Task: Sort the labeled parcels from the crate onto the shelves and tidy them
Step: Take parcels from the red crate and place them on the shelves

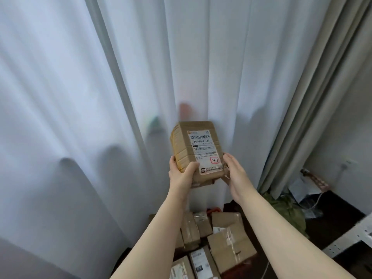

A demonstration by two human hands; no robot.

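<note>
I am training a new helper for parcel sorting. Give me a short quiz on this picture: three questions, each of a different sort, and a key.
1. True or false: only one hand is on the raised parcel.
2. Which handwritten code stands on its label? A) 3-3-2 B) 1-5-4 C) 2-7-6
3. Fill in: the other parcels lie ___ the raised one.
Key: 1 false: the left hand and the right hand are both on it. 2 A. 3 below.
</note>
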